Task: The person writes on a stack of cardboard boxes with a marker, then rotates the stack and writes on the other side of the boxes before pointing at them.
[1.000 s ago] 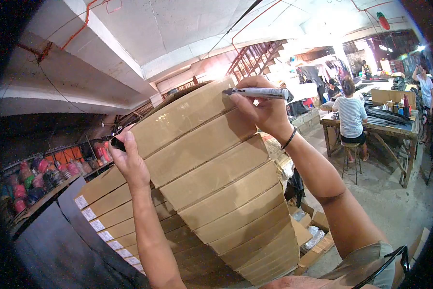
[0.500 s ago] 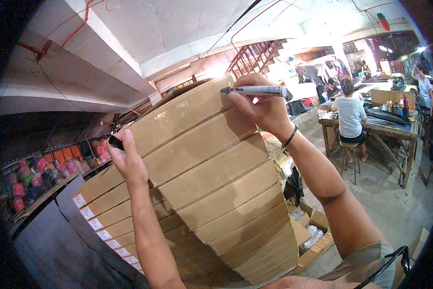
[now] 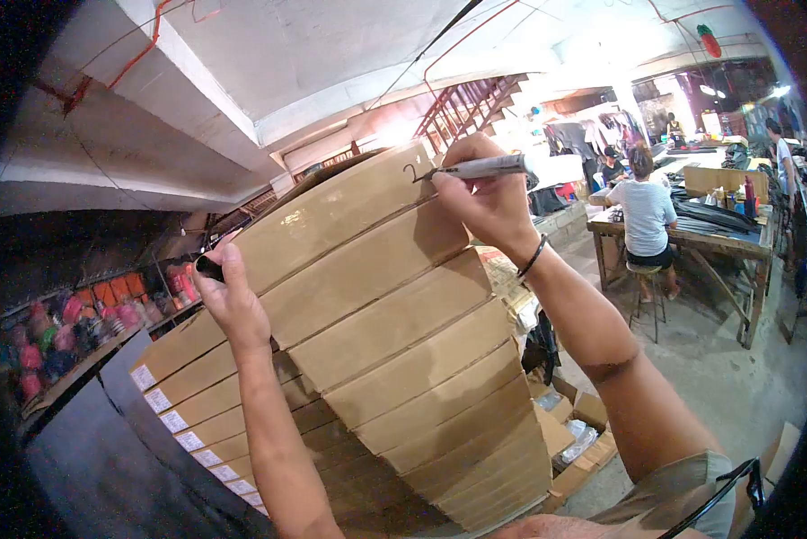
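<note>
A tall stack of flat brown cardboard boxes (image 3: 381, 310) stands in front of me. My right hand (image 3: 491, 205) grips a marker (image 3: 489, 167), its tip touching the side of the top box (image 3: 331, 208) near the right end. A dark handwritten stroke (image 3: 410, 172), looking like a "2", shows just left of the tip. At the box's left end, my left hand (image 3: 242, 305) pinches a black marker cap (image 3: 208, 267) between thumb and fingers, with the thumb against the box corner.
More boxes with white labels (image 3: 158, 400) are stacked at left. Colourful bundles (image 3: 62, 337) line a shelf behind them. An open carton (image 3: 583, 440) sits on the floor at lower right. Farther right, a person in a striped shirt (image 3: 644, 216) sits on a stool at a worktable (image 3: 722, 238).
A curved dark stroke now shows on the top box where the marker tip was. My right hand has shifted slightly along the box; my left hand keeps its place at the corner.
</note>
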`<action>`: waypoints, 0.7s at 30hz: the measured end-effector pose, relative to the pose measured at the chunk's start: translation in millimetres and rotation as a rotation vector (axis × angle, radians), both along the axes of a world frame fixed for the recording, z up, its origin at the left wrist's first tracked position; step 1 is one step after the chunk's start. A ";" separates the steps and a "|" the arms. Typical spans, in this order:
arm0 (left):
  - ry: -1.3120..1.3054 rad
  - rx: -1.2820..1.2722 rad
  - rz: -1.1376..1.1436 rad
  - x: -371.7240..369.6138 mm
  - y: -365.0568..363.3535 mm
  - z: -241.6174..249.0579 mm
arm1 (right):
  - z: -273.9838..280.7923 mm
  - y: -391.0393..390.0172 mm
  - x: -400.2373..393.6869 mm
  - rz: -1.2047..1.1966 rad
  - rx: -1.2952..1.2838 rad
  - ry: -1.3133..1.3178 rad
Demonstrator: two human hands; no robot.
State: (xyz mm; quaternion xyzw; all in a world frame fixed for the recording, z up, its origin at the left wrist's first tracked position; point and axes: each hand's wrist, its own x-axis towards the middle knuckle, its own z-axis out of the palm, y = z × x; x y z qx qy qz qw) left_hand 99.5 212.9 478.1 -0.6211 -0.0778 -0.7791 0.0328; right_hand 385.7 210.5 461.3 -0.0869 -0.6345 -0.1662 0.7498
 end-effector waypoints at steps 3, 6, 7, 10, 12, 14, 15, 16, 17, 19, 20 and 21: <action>-0.015 -0.004 0.012 5.1 -5.0 0.3 | -5.1 -4.8 10.5 0.286 -0.042 0.085; 0.031 0.022 0.032 1.0 -3.3 0.1 | -28.6 -4.9 20.0 0.194 -0.053 0.093; 0.036 0.013 0.037 0.7 -3.3 0.0 | -37.8 -4.1 20.0 0.147 -0.063 0.097; 0.003 0.021 0.143 1.6 -3.3 0.3 | -59.4 -5.9 16.1 0.079 -0.034 -0.037; 0.021 0.055 0.157 2.2 -5.9 1.4 | -62.7 -6.8 11.4 0.004 0.079 -0.059; 0.021 0.050 0.140 2.4 -5.9 1.3 | -66.4 -12.0 9.0 0.061 0.020 -0.039; 0.014 0.050 0.121 2.7 -6.4 1.4 | -66.6 -16.7 8.9 0.115 -0.032 -0.025; 0.018 0.047 0.125 3.9 -8.0 1.3 | -63.4 -21.1 11.7 -0.012 0.078 -0.082; 0.025 0.032 0.100 5.7 -10.3 1.2 | -64.1 -20.8 11.1 -0.009 0.076 -0.080; 0.032 0.016 0.076 6.9 -11.7 1.0 | -64.8 -20.4 7.4 0.093 0.003 -0.010; 0.035 0.014 0.069 7.1 -11.9 1.0 | -65.3 -19.6 6.2 0.094 0.000 -0.009; 0.036 0.013 0.062 7.3 -11.9 1.2 | -65.3 -18.1 5.0 0.114 -0.002 0.032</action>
